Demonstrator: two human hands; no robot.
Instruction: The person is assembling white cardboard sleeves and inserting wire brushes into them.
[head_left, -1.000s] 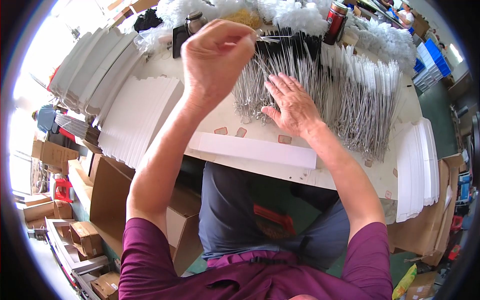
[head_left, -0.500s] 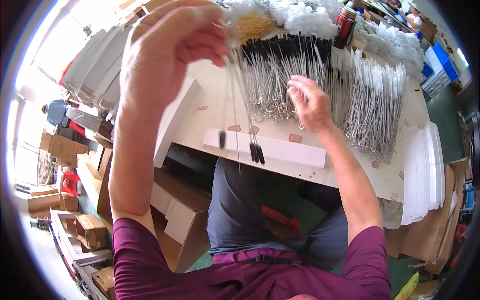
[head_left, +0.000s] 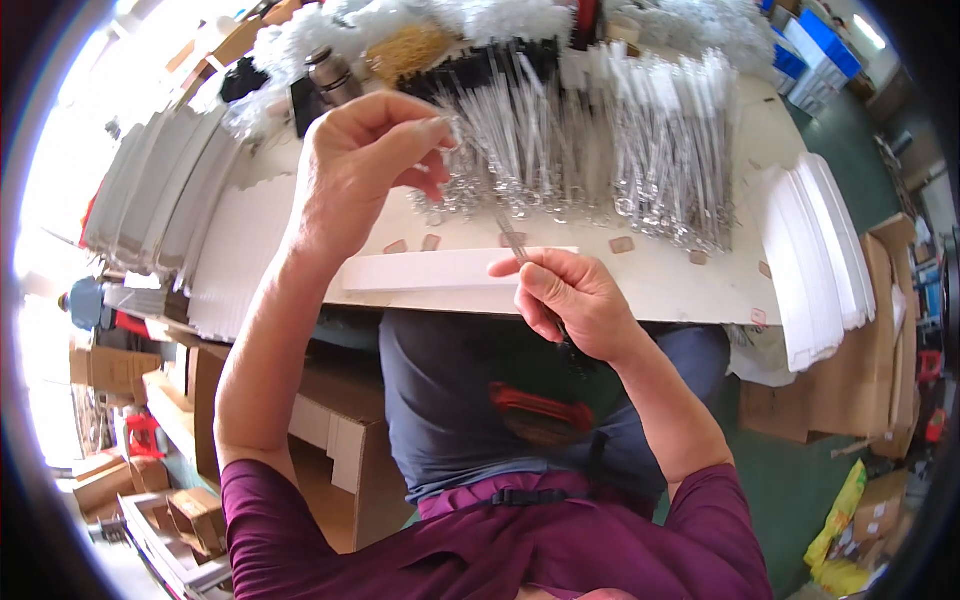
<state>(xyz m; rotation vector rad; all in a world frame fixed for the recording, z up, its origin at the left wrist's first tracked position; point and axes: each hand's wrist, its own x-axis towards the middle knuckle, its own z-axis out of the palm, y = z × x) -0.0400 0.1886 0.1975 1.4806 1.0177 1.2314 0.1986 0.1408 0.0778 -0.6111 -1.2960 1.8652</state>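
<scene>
Several thin wire brushes [head_left: 512, 238] slant between my two hands, over the table's front edge. My right hand [head_left: 580, 300] is closed round their lower part, with dark bristle tips [head_left: 574, 356] showing below the fingers. Up and to the left, my left hand [head_left: 365, 165] pinches at the looped upper ends, which blend into the pile behind. Beyond the hands lies a row of black-bristled brushes [head_left: 510, 110], their wire loops facing me. White-bristled brushes [head_left: 675, 150] lie to the right of these. A long white box [head_left: 430, 270] rests along the front edge.
Stacked white cartons stand at the left [head_left: 165, 190] and right [head_left: 815, 260] of the table. At the back are clear plastic bags [head_left: 500, 20], a yellowish bundle [head_left: 408, 52] and a metal flask [head_left: 332, 76]. An open cardboard box [head_left: 340, 430] is beside my legs.
My right hand has moved down and left and closed on the brushes that hung from my left hand. My left hand has come lower. The view has shifted.
</scene>
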